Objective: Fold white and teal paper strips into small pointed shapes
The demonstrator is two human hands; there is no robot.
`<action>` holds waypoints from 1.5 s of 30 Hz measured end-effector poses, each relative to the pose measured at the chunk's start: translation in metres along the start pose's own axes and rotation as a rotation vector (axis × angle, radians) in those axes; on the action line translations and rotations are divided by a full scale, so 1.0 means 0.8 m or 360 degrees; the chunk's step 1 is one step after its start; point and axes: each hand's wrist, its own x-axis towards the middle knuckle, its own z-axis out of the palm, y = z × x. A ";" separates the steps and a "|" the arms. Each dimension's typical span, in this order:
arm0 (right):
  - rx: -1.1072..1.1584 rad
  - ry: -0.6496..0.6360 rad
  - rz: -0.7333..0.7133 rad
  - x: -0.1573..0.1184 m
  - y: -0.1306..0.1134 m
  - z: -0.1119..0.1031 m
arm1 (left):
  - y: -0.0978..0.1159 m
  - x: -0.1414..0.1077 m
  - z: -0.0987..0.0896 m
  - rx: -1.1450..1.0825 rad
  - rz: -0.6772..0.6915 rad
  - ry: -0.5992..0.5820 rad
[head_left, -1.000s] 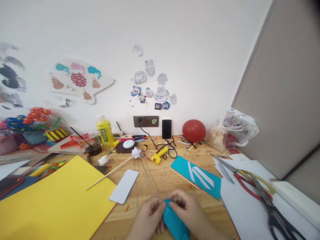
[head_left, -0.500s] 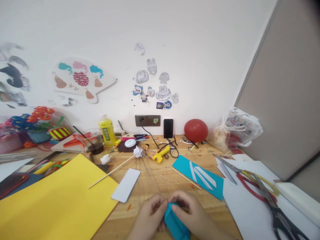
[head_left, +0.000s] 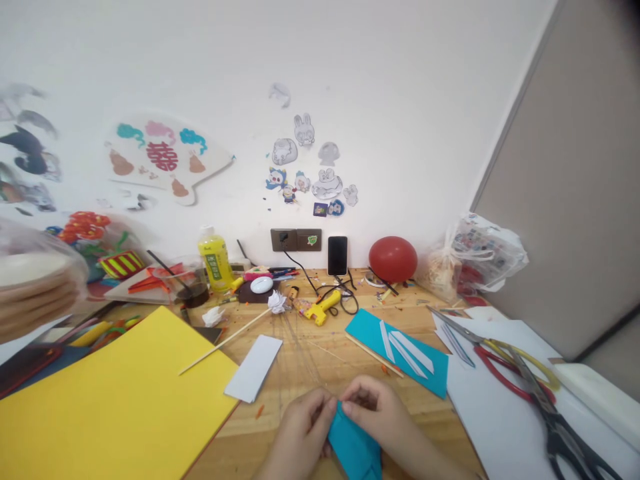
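Note:
A folded piece of blue paper [head_left: 353, 443] is pinched at its upper end between both hands, low in the middle of the view. My left hand [head_left: 307, 427] grips its left edge, thumb on top and fingers curled. Closed on the tip from the right is my right hand [head_left: 383, 413], its thumb pressing near the other thumb. The lower end of the paper runs past the bottom of the view. Ahead to the right lies a flat blue sheet [head_left: 367, 327] with several white paper strips [head_left: 413, 350] on it.
Yellow card [head_left: 120, 393] covers the left. White paper slips [head_left: 254, 369], a stick with a crumpled paper flower [head_left: 277, 302] and a yellow glue gun [head_left: 323, 309] lie ahead. Scissors [head_left: 545, 393] rest on white sheets at right. At far left, another person's hand [head_left: 35, 300] holds a plastic-wrapped container.
Another person's hand with a plastic-wrapped container has come in at far left. My fingers have shifted slightly at the tip of the folded blue paper, which both hands still hold.

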 end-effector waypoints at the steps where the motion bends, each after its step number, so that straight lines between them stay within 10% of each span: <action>1: 0.0025 0.0007 0.0021 0.000 0.001 0.000 | 0.000 0.000 0.000 -0.0003 -0.0006 0.0007; 45: 0.0059 0.0045 0.0051 0.002 0.005 0.001 | 0.008 0.000 -0.002 0.0270 0.0117 0.0138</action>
